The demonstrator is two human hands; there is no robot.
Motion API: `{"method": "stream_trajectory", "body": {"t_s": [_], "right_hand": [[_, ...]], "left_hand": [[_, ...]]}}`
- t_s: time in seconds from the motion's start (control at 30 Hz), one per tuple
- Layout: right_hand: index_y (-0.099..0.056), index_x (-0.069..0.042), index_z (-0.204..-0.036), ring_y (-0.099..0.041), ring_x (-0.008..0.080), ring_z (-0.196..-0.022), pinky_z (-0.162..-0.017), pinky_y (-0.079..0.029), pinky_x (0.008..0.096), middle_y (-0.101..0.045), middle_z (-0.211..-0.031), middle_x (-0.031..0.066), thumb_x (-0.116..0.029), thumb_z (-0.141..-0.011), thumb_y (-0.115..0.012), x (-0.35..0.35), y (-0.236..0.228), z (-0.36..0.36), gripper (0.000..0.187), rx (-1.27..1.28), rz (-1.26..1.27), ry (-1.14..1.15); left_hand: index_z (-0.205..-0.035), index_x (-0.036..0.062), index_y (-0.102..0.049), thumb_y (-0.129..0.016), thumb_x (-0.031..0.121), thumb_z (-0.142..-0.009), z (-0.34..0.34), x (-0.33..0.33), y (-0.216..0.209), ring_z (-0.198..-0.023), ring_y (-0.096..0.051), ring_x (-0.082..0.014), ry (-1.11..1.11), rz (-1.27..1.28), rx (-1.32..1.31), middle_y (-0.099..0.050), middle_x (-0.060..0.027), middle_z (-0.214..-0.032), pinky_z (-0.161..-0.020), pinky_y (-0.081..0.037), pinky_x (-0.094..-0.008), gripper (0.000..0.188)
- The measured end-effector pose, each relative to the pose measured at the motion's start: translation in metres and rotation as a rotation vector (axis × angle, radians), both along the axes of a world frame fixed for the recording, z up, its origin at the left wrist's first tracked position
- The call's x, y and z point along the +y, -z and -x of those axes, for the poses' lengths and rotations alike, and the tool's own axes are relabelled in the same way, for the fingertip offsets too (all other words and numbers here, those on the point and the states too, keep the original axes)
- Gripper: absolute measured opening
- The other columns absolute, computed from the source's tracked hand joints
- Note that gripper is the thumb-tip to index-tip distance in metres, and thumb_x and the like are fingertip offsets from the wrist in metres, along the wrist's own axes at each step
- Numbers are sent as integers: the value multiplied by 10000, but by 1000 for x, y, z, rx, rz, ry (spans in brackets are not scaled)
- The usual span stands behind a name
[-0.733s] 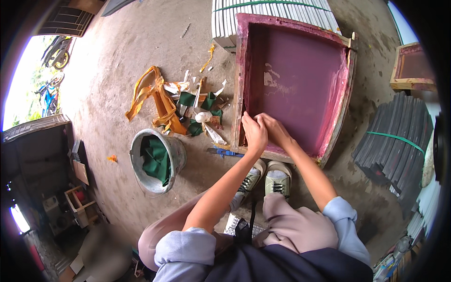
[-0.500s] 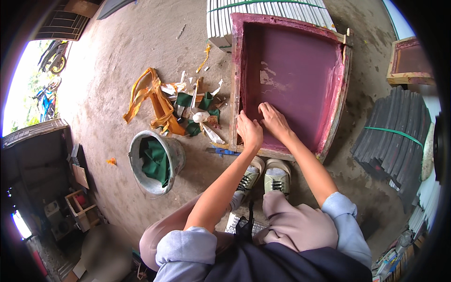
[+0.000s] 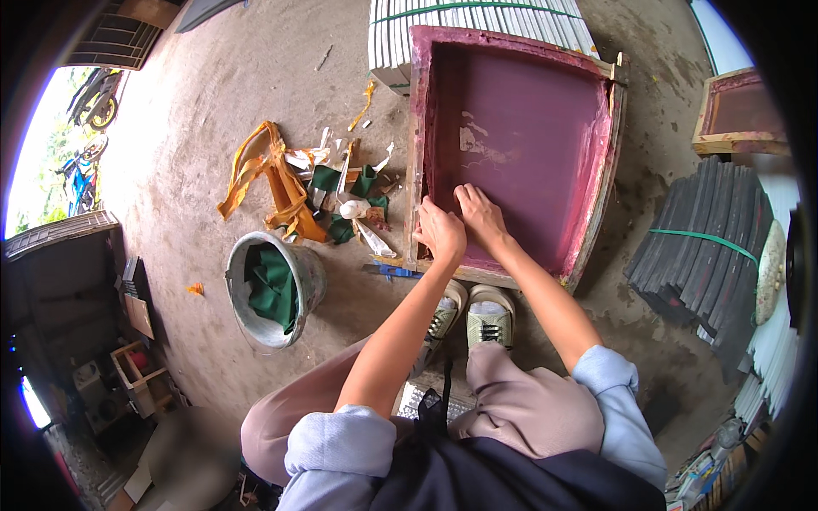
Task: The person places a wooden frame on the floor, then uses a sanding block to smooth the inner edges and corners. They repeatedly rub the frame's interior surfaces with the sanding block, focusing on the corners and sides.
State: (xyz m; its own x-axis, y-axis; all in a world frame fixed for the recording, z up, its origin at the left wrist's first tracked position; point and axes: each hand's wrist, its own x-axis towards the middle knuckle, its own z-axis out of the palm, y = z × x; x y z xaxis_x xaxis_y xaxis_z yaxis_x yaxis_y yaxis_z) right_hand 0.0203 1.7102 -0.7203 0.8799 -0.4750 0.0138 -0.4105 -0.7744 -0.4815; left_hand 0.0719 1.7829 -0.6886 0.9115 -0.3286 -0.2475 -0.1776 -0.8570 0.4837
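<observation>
A screen-printing frame (image 3: pixel 503 41) with purple-stained wooden sides lies on the floor ahead of me, its purple mesh (image 3: pixel 532 128) facing up. My left hand (image 3: pixel 441 232) is closed at the inner left edge near the closest corner, with bent fingertips against the border. Beside it, my right hand (image 3: pixel 482 216) rests on the mesh with fingers curled and pressed together. Anything pinched in either hand is hidden. A pale worn patch (image 3: pixel 479 140) marks the mesh beyond my fingers. Under the near left corner lies a blue-handled tool (image 3: pixel 394 271), partly covered.
Left of the frame lie orange strips (image 3: pixel 285 183) and white and green scraps. A grey bucket (image 3: pixel 315 285) holds green cloth (image 3: pixel 274 289). White slats (image 3: pixel 392 51) are stacked behind; a strapped dark bundle (image 3: pixel 703 238) and another frame (image 3: pixel 711 140) stand right. My shoes (image 3: pixel 490 317) are close to the frame.
The whole view has shifted slightly, so everything sits a little further left. Both hands stay at the same corner of the frame, with only small finger movements.
</observation>
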Motion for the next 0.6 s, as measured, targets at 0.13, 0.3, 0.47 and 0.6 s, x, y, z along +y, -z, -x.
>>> {"method": "stream_trajectory", "body": {"t_s": [0.13,0.3,0.47,0.6], "right_hand": [[-456,-62,-1121,-574,274,-987,-714,-576,361,-525,-1009,103,30,-762,-547,1,1,-3,381,-32,-18,26],[-413,-120,-1318,-562,327,-983,-745,-540,413,-497,-1056,135,67,-732,-550,4,-7,1,630,-85,-93,59],[-500,-116,-1285,-551,299,-948,-736,-542,396,-485,-1016,135,73,-727,-537,8,-17,6,590,-74,-69,-24],[-554,-89,-1235,-540,280,-960,-731,-549,366,-494,-980,120,72,-732,-521,4,-5,21,529,-57,49,-125]], "left_hand": [[-1276,-14,-425,-626,80,-766,-12,-1,-10,-1091,-549,-330,32,-35,52,-567,-211,-1165,-913,-334,-503,556],[-1269,-6,-488,-638,109,-755,-26,11,-21,-1054,-584,-372,170,-20,102,-610,-226,-1127,-917,-448,-436,548],[-1290,-5,-481,-607,50,-774,-18,25,-27,-1003,-599,-394,185,108,69,-601,-258,-1116,-878,-476,-427,534],[-1240,-11,-521,-576,35,-820,-12,43,-25,-930,-626,-387,339,95,-57,-623,-246,-1058,-820,-510,-429,426]]}}
